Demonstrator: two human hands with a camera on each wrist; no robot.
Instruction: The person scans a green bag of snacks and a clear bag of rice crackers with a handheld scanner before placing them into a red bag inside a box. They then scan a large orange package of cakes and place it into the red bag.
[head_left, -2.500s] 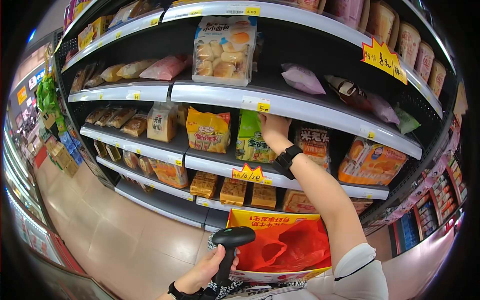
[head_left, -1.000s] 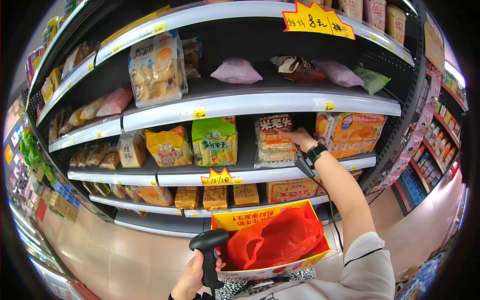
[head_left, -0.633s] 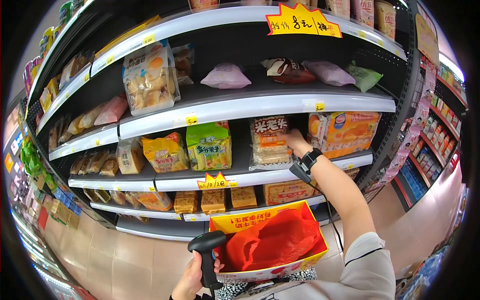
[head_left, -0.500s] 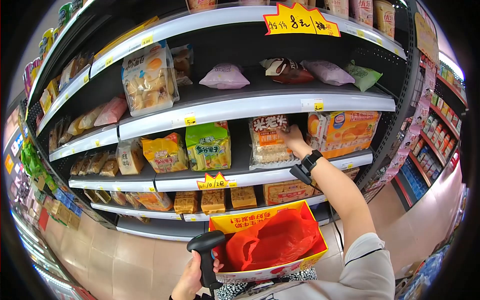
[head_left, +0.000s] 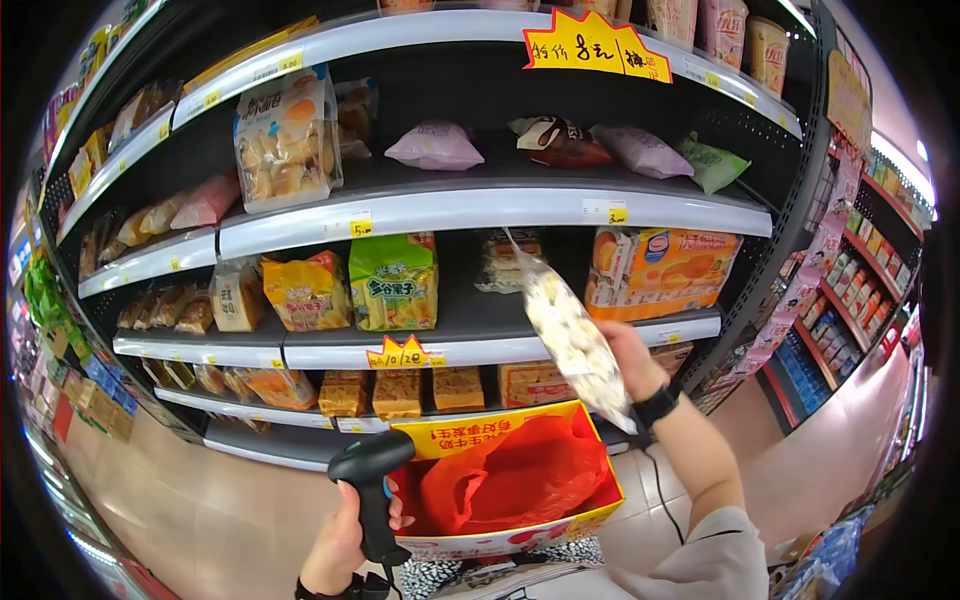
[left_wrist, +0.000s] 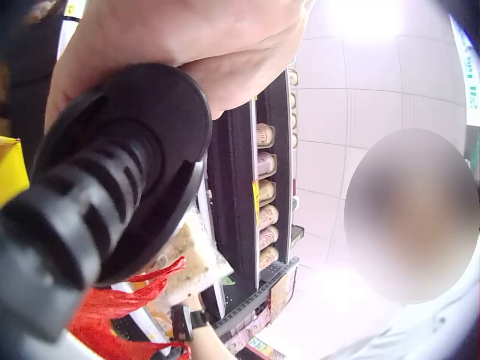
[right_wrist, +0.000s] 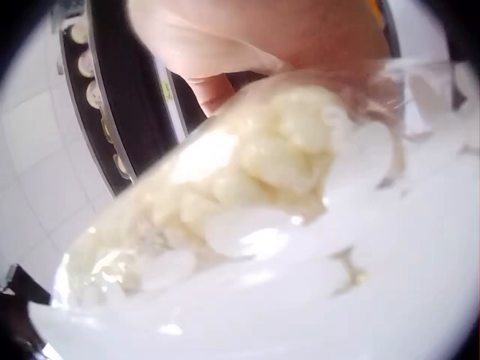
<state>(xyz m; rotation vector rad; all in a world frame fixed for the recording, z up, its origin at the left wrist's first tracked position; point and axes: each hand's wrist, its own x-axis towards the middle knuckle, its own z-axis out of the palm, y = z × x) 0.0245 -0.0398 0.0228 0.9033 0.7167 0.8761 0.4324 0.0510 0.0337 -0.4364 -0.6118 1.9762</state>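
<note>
Gripping a clear bag (head_left: 573, 340) of pale, rounded pieces, the right hand (head_left: 634, 362) holds it tilted before the shelves (head_left: 520, 350). The left hand (head_left: 338, 535) is closed round a black scanner (head_left: 375, 490), beside a yellow-edged box (head_left: 612, 492). Only the right wrist view shows the pieces close up, under glossy film; only the left wrist view, the scanner's ribbed cable sleeve (left_wrist: 94, 199). A yellow sign (head_left: 598, 48) reads "特价 8元"; a green packet (head_left: 394, 285), "多谷果子".
</note>
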